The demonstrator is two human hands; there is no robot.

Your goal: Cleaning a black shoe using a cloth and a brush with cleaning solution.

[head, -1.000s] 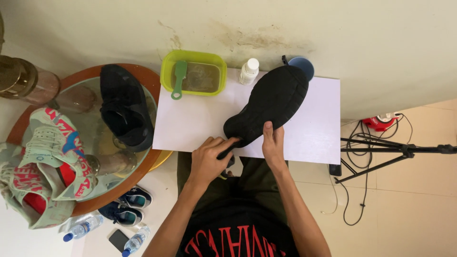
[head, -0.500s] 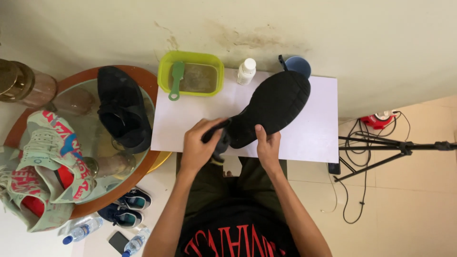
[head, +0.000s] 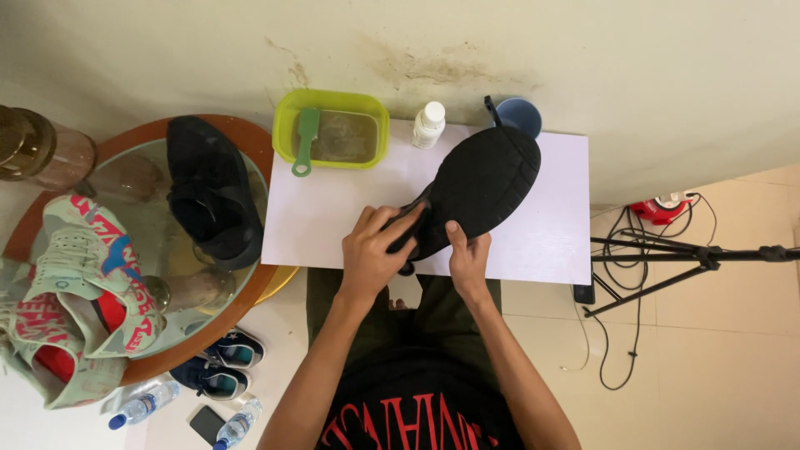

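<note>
Scanning from the left edge, one pale green sneaker [head: 79,258] with red and blue patches sits on a patterned cloth [head: 37,342] at the rim of the round glass table [head: 150,242], and one black shoe [head: 208,187] rests upright on the glass just beside it; below the table, on the floor, one pair of dark blue sneakers [head: 221,362], two plastic water bottles [head: 142,406] and one phone [head: 206,423] lie close together. Moving along to the white tabletop [head: 542,217]: one yellow-green tub [head: 333,129] of murky water stands at its far left corner with one green brush [head: 305,142] propped across its rim, then one small white bottle [head: 429,125] and one blue cup [head: 517,115] along the far edge. Centre stage, one black shoe sole-up [head: 483,187], tilted, toe toward the cup and heel toward the person. The left hand [head: 375,246] is clamped round the heel end from the left, fingers wrapped over the sole edge; the right hand [head: 468,254] grips the same heel end from below, thumb pressed on the sole. Far right on the floor, one black tripod [head: 667,267], a tangle of black cable [head: 621,350] and one red device [head: 662,207]
</note>
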